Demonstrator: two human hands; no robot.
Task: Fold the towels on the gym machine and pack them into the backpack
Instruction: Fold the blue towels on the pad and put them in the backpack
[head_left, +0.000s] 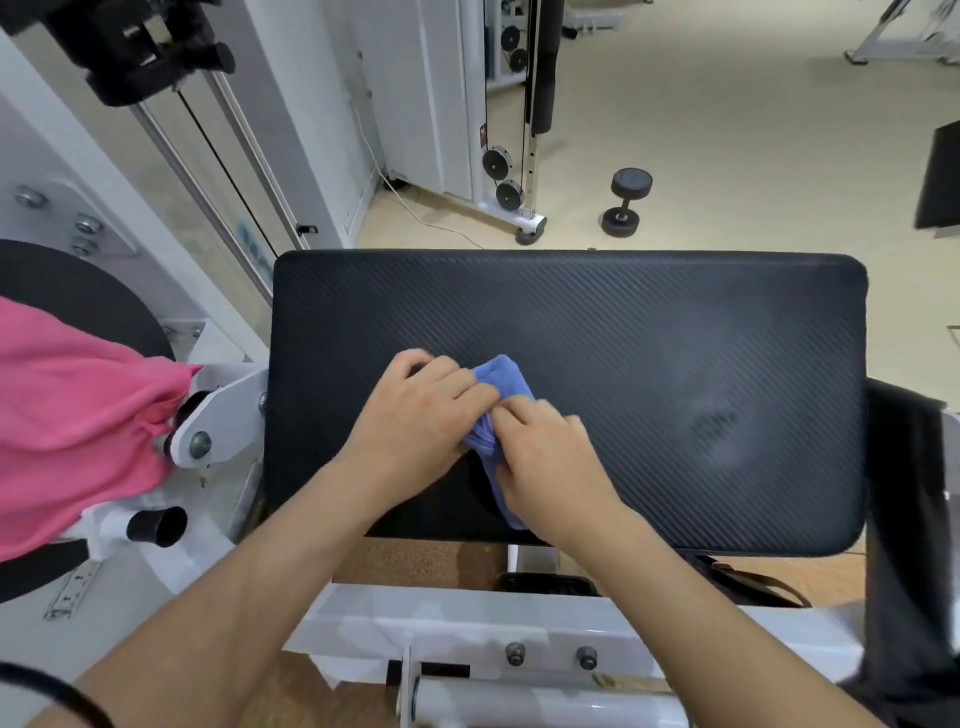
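Two bare forearms reach in from the bottom edge to the middle of a black ribbed pad (649, 332) on a white gym machine (467, 623).

The left hand (421, 415) lies palm down, knuckles raised. Its fingers (467, 389) are curled and pressed together, gripping the left side of a small blue towel (501, 376). The right hand (550, 462) comes in just beside it, almost touching. Its curled fingers (519, 415) pinch the same towel from the right.

The towel is bunched between both hands and rests on the pad, near the pad's front edge and left of its centre. One rounded end sticks out beyond the knuckles. A narrow tail shows under the right wrist.

A pink towel (67, 415) hangs over the machine's frame at the far left, well apart from the hands.

At the right edge is a dark fabric shape (909, 519), with a brown strap (753, 579) under the pad's near corner. I cannot tell whether this is the backpack. No opening or contents can be seen.

A black dumbbell (626, 202) stands on the beige floor (727, 130) beyond the pad.
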